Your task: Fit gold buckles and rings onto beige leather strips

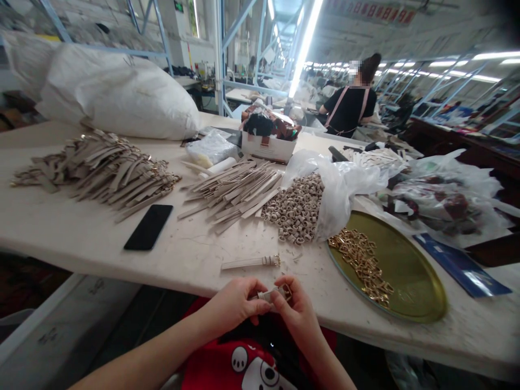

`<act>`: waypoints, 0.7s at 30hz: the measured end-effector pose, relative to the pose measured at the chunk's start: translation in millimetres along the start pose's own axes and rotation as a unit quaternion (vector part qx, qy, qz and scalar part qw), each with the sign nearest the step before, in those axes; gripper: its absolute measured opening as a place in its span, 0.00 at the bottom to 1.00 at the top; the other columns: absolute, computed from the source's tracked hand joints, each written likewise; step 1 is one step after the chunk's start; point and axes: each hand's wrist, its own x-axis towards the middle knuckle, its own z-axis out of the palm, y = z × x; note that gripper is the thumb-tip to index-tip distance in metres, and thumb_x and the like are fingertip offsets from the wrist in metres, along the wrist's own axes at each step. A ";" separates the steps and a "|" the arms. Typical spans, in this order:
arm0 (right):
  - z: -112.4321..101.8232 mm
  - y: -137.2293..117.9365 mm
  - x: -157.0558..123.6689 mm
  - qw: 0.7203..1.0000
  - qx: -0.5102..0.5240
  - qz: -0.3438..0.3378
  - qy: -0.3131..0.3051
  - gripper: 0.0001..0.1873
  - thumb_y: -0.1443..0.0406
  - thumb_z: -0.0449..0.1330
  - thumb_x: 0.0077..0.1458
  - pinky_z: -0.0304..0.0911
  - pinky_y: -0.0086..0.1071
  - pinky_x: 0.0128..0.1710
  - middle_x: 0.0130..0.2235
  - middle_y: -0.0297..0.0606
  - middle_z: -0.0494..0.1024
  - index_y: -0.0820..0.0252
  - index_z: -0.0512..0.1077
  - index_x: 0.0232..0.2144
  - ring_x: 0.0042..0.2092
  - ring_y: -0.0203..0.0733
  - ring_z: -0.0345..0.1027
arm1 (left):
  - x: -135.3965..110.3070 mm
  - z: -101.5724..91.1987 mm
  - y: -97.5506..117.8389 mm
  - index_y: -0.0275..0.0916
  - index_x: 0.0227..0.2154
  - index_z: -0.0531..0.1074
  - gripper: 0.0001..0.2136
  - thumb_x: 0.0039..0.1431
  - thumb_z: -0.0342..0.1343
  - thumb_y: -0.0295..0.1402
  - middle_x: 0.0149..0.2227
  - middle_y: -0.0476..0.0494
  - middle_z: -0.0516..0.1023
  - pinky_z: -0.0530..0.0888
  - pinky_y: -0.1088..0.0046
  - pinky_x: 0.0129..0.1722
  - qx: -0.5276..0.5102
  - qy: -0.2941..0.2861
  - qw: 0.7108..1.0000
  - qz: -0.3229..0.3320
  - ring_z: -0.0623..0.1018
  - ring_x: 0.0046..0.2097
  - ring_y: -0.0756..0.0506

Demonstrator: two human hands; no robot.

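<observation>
"What sort of place is this?"
"A factory workshop, by the look of it."
"What shows that?"
"Long tube lights [305, 46] overhead, blue frames [220, 65], a banner [371, 13] up high, a co-worker [348, 107] farther off, and cut strips [238, 189] and small loops [298, 203] heaped on the table [195, 246]."

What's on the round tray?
A heap of small gold-coloured metal pieces, buckle-like, along the left side of the tray. The lower pieces and the tray surface under the heap are covered, so not visible.

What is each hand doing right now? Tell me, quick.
Left hand: closed, pinching a beige strap.
Right hand: closed, holding the beige strap by its gold buckle end.
</observation>
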 end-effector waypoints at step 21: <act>-24.1 7.6 14.6 0.975 -0.181 -0.042 -0.119 0.05 0.64 0.52 0.54 0.53 0.29 0.28 0.27 0.32 0.69 0.57 0.68 0.29 0.29 0.37 0.61 | 25.9 -8.1 -3.7 0.36 0.38 0.71 0.13 0.51 0.48 0.35 0.28 0.46 0.77 0.69 0.76 0.30 0.033 -0.087 0.994 -0.054 0.75 0.32 0.47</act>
